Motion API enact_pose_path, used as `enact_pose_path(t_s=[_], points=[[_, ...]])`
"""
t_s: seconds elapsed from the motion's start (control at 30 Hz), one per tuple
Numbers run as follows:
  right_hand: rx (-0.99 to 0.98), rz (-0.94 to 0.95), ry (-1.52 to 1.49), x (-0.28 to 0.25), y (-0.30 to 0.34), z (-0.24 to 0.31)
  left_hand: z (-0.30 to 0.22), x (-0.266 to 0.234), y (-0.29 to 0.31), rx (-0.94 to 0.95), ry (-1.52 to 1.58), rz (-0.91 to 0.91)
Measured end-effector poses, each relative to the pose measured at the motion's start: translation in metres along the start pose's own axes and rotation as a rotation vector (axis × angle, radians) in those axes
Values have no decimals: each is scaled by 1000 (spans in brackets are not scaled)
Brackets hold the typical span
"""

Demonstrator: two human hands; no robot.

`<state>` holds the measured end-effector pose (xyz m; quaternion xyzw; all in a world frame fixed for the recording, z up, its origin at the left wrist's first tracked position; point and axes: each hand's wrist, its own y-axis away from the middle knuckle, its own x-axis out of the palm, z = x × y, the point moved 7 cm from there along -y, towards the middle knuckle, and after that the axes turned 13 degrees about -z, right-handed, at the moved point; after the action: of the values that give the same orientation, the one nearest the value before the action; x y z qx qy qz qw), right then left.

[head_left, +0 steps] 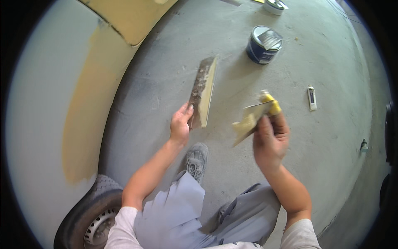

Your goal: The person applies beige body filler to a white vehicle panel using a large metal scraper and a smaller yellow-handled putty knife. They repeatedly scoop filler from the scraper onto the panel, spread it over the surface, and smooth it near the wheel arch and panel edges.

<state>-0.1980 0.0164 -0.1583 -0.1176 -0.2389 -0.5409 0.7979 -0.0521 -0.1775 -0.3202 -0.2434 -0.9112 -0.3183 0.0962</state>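
My left hand (181,124) grips the lower end of a long, flat spreader board (200,93), its dark face crusted and its right side coated in pale yellow putty. Held up to the right, my right hand (271,141) is closed on a putty knife (253,120) with a yellow handle end. A lump of pale yellow putty (245,124) sits on the knife's blade, which is slightly blurred. The knife and the board are apart. Beside me on the left stands a car body panel (45,103) with a smoothed, tan-yellow filler patch (89,124).
A dark blue tub (261,52) with a spreader on its lid stands ahead on the concrete floor (174,54). Farther off is another tin (274,7). A white tube (311,98) lies at the right. The car's wheel (99,220) is close at my lower left.
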Motion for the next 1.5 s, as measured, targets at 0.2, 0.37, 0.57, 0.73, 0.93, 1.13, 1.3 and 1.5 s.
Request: enact_pose_path(t_s=[0.2, 0.37, 0.57, 0.73, 0.93, 1.13, 1.3, 1.5], points=[[52, 4, 88, -58, -4, -2, -4, -87, -7, 224, -170, -173], [55, 184, -33, -62, 0, -19, -20, -188, 74, 258, -352, -372], [74, 136, 55, -31, 13, -46, -73, -234, 224, 40, -100, -307], [120, 183, 50, 16, 20, -35, -120, -267, 315, 97, 162, -344], [69, 150, 61, 27, 41, -6, -81, -386, 326, 14, 703, -663], [76, 17, 47, -15, 61, 58, -35, -453, 382, -45, 791, -945], [-10, -147, 102, -97, 57, 94, 42, -354, 284, -279, -613, -805], [-51, -401, 172, -168, 46, 80, -25, 7, -44, 713, -1198, 28]])
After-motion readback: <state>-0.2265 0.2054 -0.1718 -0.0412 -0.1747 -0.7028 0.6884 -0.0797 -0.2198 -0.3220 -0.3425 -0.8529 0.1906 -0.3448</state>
